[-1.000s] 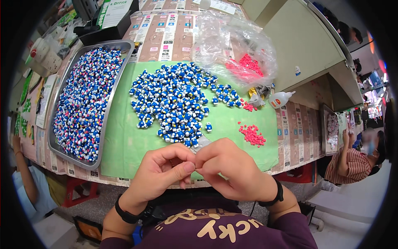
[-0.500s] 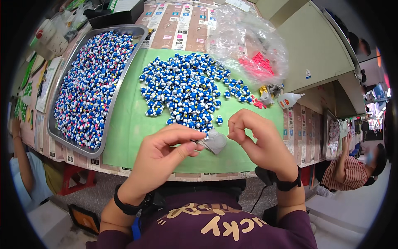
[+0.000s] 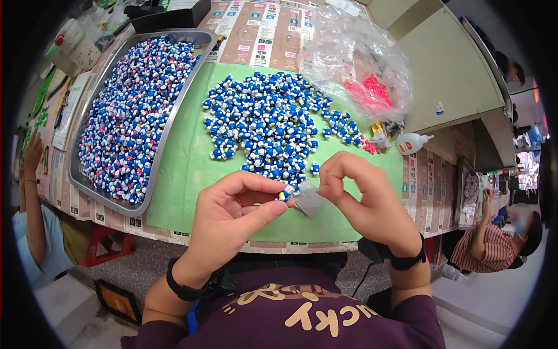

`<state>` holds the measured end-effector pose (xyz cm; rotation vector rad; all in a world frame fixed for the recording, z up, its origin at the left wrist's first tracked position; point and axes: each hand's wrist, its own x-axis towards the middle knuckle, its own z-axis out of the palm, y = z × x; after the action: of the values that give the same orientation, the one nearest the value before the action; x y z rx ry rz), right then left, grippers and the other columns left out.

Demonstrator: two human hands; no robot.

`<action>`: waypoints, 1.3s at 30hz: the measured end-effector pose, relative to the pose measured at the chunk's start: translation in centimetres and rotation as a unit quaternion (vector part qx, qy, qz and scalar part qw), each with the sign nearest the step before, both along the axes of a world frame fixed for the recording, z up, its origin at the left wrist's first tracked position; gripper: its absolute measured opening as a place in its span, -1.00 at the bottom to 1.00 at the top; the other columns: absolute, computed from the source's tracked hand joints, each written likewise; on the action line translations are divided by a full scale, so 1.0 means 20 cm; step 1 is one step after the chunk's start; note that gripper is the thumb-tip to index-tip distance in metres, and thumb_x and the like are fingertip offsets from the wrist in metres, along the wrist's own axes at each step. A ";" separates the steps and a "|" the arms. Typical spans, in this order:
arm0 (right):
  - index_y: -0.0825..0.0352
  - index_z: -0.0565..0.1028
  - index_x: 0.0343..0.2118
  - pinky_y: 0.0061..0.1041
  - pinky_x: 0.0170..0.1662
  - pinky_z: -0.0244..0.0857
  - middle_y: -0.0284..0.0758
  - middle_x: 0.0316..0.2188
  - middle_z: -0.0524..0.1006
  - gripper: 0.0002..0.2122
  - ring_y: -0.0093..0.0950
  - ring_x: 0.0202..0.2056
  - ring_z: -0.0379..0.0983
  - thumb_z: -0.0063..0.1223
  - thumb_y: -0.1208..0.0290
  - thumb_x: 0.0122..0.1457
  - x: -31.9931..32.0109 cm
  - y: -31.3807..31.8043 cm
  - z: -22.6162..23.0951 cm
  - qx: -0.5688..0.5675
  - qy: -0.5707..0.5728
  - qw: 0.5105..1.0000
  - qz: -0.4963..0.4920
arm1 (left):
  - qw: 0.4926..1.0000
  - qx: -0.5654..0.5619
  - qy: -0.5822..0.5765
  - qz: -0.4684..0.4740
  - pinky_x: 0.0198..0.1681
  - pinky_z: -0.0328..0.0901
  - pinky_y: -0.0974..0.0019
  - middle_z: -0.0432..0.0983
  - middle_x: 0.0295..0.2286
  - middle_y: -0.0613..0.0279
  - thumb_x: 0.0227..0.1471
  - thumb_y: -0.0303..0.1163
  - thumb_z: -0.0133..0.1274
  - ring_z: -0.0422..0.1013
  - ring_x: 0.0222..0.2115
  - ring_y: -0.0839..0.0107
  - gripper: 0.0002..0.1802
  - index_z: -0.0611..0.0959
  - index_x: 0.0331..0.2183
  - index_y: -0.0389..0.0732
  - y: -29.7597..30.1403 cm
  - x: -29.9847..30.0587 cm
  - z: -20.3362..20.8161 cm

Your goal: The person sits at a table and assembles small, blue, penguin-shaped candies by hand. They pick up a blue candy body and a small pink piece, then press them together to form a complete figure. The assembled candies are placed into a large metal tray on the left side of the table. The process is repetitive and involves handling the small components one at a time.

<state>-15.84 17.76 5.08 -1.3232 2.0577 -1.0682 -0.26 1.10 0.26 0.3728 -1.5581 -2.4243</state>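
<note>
At the center of the frame, the left hand point(image 3: 232, 212) pinches a small blue-and-white toy point(image 3: 283, 196) between thumb and fingers. Just right of it, the right hand point(image 3: 367, 200) has its fingertips drawn close together; whether they hold anything, I cannot tell. A pile of similar toys point(image 3: 267, 119) lies above.

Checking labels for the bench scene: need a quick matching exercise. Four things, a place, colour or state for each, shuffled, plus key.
Things
1. Metal tray
2. Clear plastic bag
3. Squeeze bottle
4. Left hand

Descriptions
A. White, by the right edge of the green mat
B. Pinching one small blue-and-white figure
C. See-through, with bright pink bits showing
D. Left of the mat, full of mostly blue-and-white pieces

Pairs: 1-D, 2-C, 3-A, 4-B
</note>
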 end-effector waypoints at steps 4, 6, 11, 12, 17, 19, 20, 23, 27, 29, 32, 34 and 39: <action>0.27 0.27 -0.50 -0.58 -0.19 0.24 -0.35 -0.37 0.43 -0.76 -0.59 -0.32 0.32 0.05 0.75 0.08 0.10 -0.03 0.08 -0.093 -0.150 0.984 -0.035 | 0.999 0.031 0.039 -0.003 -0.09 0.43 0.40 0.55 -0.24 0.12 0.00 -0.69 0.17 0.51 -0.21 0.43 -0.77 0.58 -0.22 -0.38 0.03 -0.02 0.01; 0.28 0.27 -0.49 -0.56 -0.20 0.25 -0.34 -0.38 0.43 -0.77 -0.57 -0.32 0.34 0.05 0.75 0.08 0.13 -0.05 0.07 -0.125 -0.158 0.979 -0.044 | 0.999 0.009 0.053 0.005 -0.10 0.43 0.40 0.54 -0.25 0.13 -0.01 -0.70 0.18 0.51 -0.21 0.43 -0.76 0.58 -0.22 -0.38 0.03 -0.02 0.02; 0.30 0.29 -0.48 -0.49 -0.24 0.25 -0.32 -0.41 0.43 -0.79 -0.45 -0.34 0.40 0.05 0.76 0.03 0.17 -0.06 0.03 -0.147 -0.085 0.984 -0.055 | 0.997 0.011 0.080 0.014 -0.13 0.44 0.42 0.54 -0.24 0.13 -0.03 -0.70 0.19 0.51 -0.22 0.44 -0.76 0.60 -0.24 -0.37 0.05 -0.01 0.02; 0.28 0.27 -0.47 -0.52 -0.23 0.24 -0.32 -0.38 0.42 -0.77 -0.49 -0.33 0.36 0.06 0.75 0.06 0.18 -0.05 0.03 -0.140 -0.061 0.987 -0.050 | 0.996 0.008 0.085 0.019 -0.15 0.45 0.42 0.54 -0.24 0.13 -0.04 -0.71 0.20 0.51 -0.22 0.44 -0.76 0.61 -0.24 -0.37 0.06 -0.02 0.02; 0.22 0.21 -0.43 -0.57 -0.19 0.20 -0.33 -0.35 0.38 -0.72 -0.57 -0.33 0.27 0.10 0.71 0.11 0.21 -0.02 0.01 -0.149 -0.044 0.987 -0.048 | 0.955 -0.255 0.134 0.074 -0.34 0.45 0.44 0.59 -0.34 0.11 -0.15 -0.70 0.28 0.55 -0.35 0.43 -0.74 0.67 -0.30 -0.34 0.08 -0.02 0.03; 0.25 0.26 -0.45 -0.54 -0.21 0.20 -0.37 -0.41 0.35 -0.75 -0.53 -0.35 0.30 0.15 0.67 0.08 0.21 -0.01 -0.01 -0.152 -0.101 0.980 -0.085 | 0.935 -0.317 0.146 0.058 -0.34 0.44 0.43 0.60 -0.37 0.08 -0.18 -0.71 0.30 0.55 -0.36 0.40 -0.74 0.67 -0.34 -0.33 0.07 -0.02 0.05; 0.26 0.29 -0.46 -0.53 -0.21 0.21 -0.38 -0.45 0.34 -0.76 -0.51 -0.36 0.32 0.18 0.64 0.06 0.21 0.00 -0.01 -0.154 -0.129 0.974 -0.103 | 0.937 -0.319 0.135 0.042 -0.31 0.43 0.41 0.60 -0.37 0.05 -0.19 -0.73 0.29 0.55 -0.35 0.38 -0.76 0.66 -0.38 -0.33 0.07 -0.01 0.07; 0.29 0.30 -0.44 -0.56 -0.19 0.21 -0.42 -0.42 0.33 -0.74 -0.56 -0.32 0.31 0.25 0.59 0.04 0.18 0.02 0.02 -0.105 -0.220 0.967 -0.069 | 0.936 -0.317 0.155 0.001 -0.38 0.42 0.44 0.60 -0.41 0.09 -0.20 -0.72 0.28 0.53 -0.39 0.41 -0.77 0.63 -0.42 -0.31 0.05 0.01 0.08; 0.35 0.31 -0.45 -0.56 -0.19 0.26 -0.42 -0.45 0.37 -0.77 -0.58 -0.34 0.34 0.22 0.63 0.02 -0.02 0.13 -0.02 -0.098 -0.071 0.987 -0.109 | 0.902 -0.396 0.145 0.089 -0.47 0.37 0.49 0.54 -0.42 0.16 -0.19 -0.76 0.20 0.47 -0.45 0.46 -0.76 0.55 -0.45 -0.26 -0.11 0.08 0.06; 0.38 0.32 -0.46 -0.52 -0.24 0.29 -0.40 -0.49 0.39 -0.82 -0.56 -0.38 0.36 0.15 0.66 0.04 -0.16 0.23 -0.09 -0.065 0.020 0.979 -0.190 | 0.910 -0.362 0.109 0.171 -0.42 0.32 0.52 0.44 -0.37 0.20 -0.13 -0.78 0.09 0.39 -0.40 0.54 -0.74 0.51 -0.37 -0.24 -0.27 0.14 0.04; 0.39 0.33 -0.46 -0.47 -0.30 0.31 -0.34 -0.55 0.41 -0.87 -0.50 -0.44 0.38 0.05 0.70 0.05 -0.25 0.30 -0.17 0.015 0.071 0.974 -0.215 | 0.824 -0.484 0.050 0.289 -0.40 0.26 0.57 0.37 -0.37 0.31 -0.04 -0.74 0.08 0.33 -0.38 0.61 -0.79 0.48 -0.34 -0.27 -0.52 0.23 0.02; 0.40 0.33 -0.44 -0.45 -0.34 0.31 -0.29 -0.57 0.41 -0.89 -0.45 -0.46 0.40 -0.01 0.73 0.04 -0.27 0.29 -0.22 0.051 0.098 0.980 -0.166 | 0.823 -0.473 -0.046 0.311 -0.43 0.25 0.59 0.36 -0.35 0.35 0.00 -0.67 0.11 0.31 -0.41 0.67 -0.84 0.50 -0.34 -0.28 -0.65 0.32 0.01; 0.40 0.31 -0.46 -0.44 -0.48 0.27 -0.26 -0.58 0.38 -0.88 -0.43 -0.56 0.40 -0.04 0.74 0.02 -0.22 0.20 -0.21 0.096 0.092 0.978 -0.160 | 0.732 -0.562 -0.135 0.361 -0.52 0.15 0.58 0.37 -0.37 0.38 0.02 -0.57 0.16 0.22 -0.50 0.67 -0.87 0.53 -0.35 -0.26 -0.64 0.24 0.06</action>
<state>-20.28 21.67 0.82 -1.0504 2.5050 -0.8700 4.54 -11.75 1.45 0.8427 -2.1022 -0.6294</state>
